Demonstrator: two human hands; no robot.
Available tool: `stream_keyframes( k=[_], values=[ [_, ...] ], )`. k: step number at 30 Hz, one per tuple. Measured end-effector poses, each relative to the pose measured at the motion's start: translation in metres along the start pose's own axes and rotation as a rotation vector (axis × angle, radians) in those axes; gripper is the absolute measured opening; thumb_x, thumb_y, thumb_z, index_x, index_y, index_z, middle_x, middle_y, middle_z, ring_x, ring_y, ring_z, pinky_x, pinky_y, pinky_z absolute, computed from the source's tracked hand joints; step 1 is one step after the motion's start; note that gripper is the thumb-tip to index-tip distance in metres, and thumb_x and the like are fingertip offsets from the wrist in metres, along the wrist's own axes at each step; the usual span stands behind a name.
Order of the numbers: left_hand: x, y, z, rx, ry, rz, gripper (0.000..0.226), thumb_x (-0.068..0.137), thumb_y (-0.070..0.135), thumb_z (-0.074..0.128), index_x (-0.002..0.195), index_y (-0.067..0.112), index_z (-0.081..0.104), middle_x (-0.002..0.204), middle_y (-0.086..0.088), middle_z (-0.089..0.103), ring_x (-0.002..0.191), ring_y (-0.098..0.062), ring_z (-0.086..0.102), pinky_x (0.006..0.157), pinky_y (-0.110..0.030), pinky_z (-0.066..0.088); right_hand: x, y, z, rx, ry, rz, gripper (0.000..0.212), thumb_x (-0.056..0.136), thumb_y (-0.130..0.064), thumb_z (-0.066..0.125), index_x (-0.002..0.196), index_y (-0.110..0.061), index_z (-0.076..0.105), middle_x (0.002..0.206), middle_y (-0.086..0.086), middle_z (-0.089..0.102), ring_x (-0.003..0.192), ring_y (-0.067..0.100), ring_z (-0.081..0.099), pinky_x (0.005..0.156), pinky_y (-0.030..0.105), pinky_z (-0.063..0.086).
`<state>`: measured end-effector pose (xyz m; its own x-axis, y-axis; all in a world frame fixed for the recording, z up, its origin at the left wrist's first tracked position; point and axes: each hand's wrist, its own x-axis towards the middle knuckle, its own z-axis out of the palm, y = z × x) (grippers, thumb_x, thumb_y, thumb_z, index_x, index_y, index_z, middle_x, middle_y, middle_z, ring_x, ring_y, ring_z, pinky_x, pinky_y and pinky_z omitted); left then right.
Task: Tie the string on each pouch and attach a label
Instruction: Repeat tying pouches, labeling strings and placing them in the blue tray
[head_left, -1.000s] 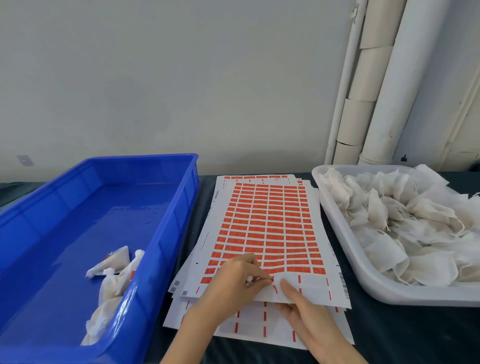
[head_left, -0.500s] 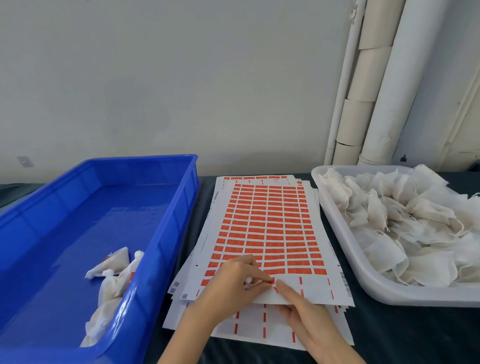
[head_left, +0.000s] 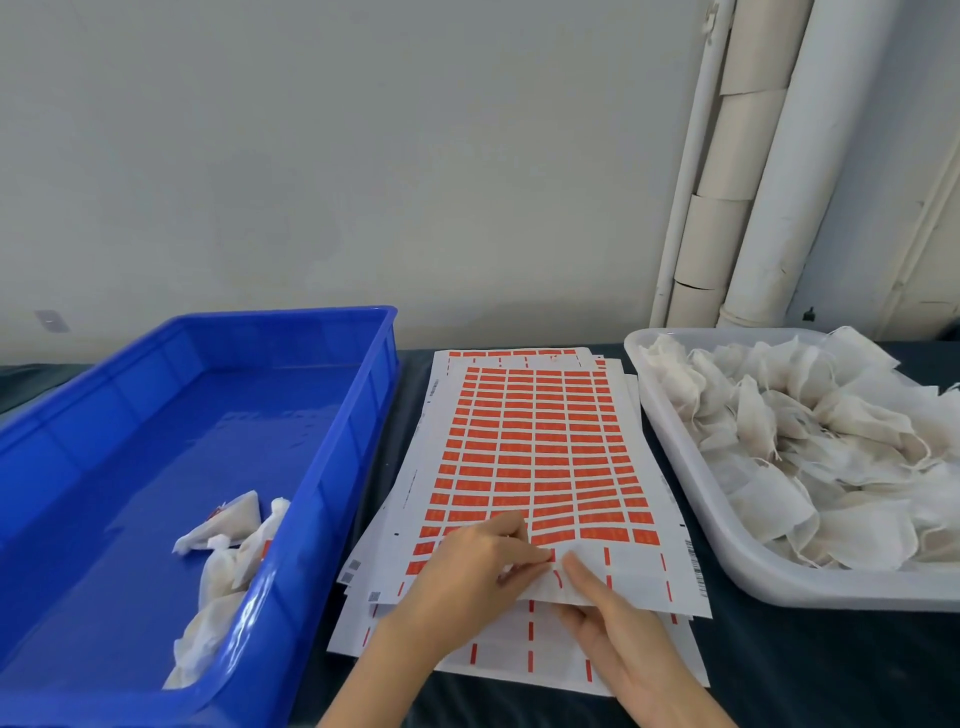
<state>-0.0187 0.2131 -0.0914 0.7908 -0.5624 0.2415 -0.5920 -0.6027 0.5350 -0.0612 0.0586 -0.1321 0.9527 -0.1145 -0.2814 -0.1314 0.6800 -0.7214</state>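
Head view, from the left: a blue crate (head_left: 332, 467) runs out of the frame at its left and near edges, and its near wall hides part of the few tied pouches (head_left: 228, 540) lying in its near right corner. Only a thin strip of dark table (head_left: 779, 670) shows between the crate and the stack of label sheets (head_left: 519, 654), which fans out untidily at its near end. The top sheet (head_left: 540, 457) carries rows of orange labels, and its near rows are stripped down to short orange dashes. The left hand (head_left: 467, 577) lies on that sheet with thumb and fingers curled and pinched tight together at the last full row. Something white shows in the pinch, but whether it is a label is too small to tell. The right hand (head_left: 623, 639) grips the sheet's lifted near edge, forefinger laid on top and the other fingers hidden beneath the paper. Both forearms are cut off by the bottom of the frame. The sheets' right edge lies just beside the white tray (head_left: 685, 493), heaped with untied pouches (head_left: 810, 441) whose strings are hard to trace. The tray is cut off at the right. Bare table lies open in front of it, to the right of the hands.
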Motion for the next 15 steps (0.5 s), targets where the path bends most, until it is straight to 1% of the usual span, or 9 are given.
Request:
stream_keyframes(
  k=[3,6,7,9,11,12,13,15],
  values=[
    [0.0003,-0.0033,0.0004,-0.068,0.022,-0.033,0.028,0.088,0.036,0.063,0.114,0.029,0.07,0.083,0.038,0.046,0.086,0.018,0.049,0.07,0.002,0.04,-0.0023,0.0001,0.0016,-0.033,-0.01,-0.02,0.055,0.072,-0.004,0.071,0.12,-0.028,0.056,0.106,0.007,0.072,0.095,0.025,0.07,0.077,0.045,0.058],
    [0.0004,-0.0062,0.0009,-0.104,0.04,-0.055,0.024,0.087,0.033,0.067,0.11,0.029,0.072,0.08,0.035,0.051,0.085,0.011,0.054,0.068,-0.002,0.043,-0.0033,0.0005,0.0028,-0.034,0.001,-0.031,0.051,0.078,0.001,0.067,0.121,-0.026,0.056,0.108,0.007,0.072,0.098,0.026,0.069,0.082,0.046,0.055],
    [0.0004,-0.0068,0.0007,-0.11,0.041,-0.062,0.024,0.086,0.032,0.068,0.109,0.028,0.073,0.079,0.035,0.051,0.084,0.011,0.054,0.067,-0.002,0.043,-0.0036,0.0008,0.0031,-0.037,0.004,-0.03,0.051,0.079,0.002,0.066,0.121,-0.025,0.056,0.109,0.007,0.072,0.099,0.026,0.069,0.082,0.046,0.055],
    [0.001,-0.0067,0.0001,-0.096,0.029,-0.061,0.025,0.087,0.033,0.067,0.11,0.027,0.072,0.078,0.036,0.05,0.085,0.016,0.052,0.066,0.0,0.041,-0.0043,0.0018,0.0033,-0.053,0.006,-0.035,0.05,0.079,0.002,0.066,0.12,-0.025,0.057,0.108,0.006,0.072,0.097,0.024,0.07,0.079,0.043,0.056],
    [0.0007,-0.0043,0.0,-0.037,0.001,-0.039,0.028,0.088,0.036,0.063,0.115,0.028,0.07,0.083,0.037,0.048,0.084,0.02,0.049,0.069,0.004,0.038,-0.0043,0.0031,0.0033,-0.074,0.019,-0.051,0.047,0.079,0.0,0.067,0.117,-0.027,0.058,0.106,0.004,0.073,0.095,0.022,0.07,0.076,0.041,0.057],
    [0.0,-0.003,0.0004,-0.004,-0.009,-0.023,0.03,0.09,0.038,0.061,0.117,0.028,0.068,0.089,0.034,0.049,0.083,0.019,0.049,0.07,0.006,0.037,-0.0039,0.0038,0.0034,-0.084,0.032,-0.06,0.047,0.079,-0.001,0.067,0.116,-0.029,0.058,0.105,0.003,0.073,0.095,0.022,0.07,0.076,0.042,0.057],
    [-0.0011,-0.0021,0.0011,0.024,-0.013,-0.006,0.032,0.091,0.039,0.059,0.12,0.029,0.067,0.097,0.03,0.053,0.082,0.017,0.049,0.072,0.007,0.035,-0.0031,0.0045,0.0032,-0.09,0.048,-0.066,0.047,0.079,-0.001,0.068,0.115,-0.03,0.058,0.105,0.002,0.073,0.096,0.023,0.07,0.077,0.043,0.057],
    [-0.0028,-0.0009,0.0027,0.06,-0.01,0.015,0.033,0.093,0.039,0.055,0.123,0.028,0.064,0.111,0.018,0.06,0.089,0.008,0.052,0.078,0.006,0.031,-0.0016,0.0059,0.0026,-0.096,0.062,-0.073,0.048,0.078,-0.002,0.069,0.114,-0.031,0.057,0.104,0.002,0.073,0.098,0.025,0.068,0.079,0.045,0.057]
  ],
)
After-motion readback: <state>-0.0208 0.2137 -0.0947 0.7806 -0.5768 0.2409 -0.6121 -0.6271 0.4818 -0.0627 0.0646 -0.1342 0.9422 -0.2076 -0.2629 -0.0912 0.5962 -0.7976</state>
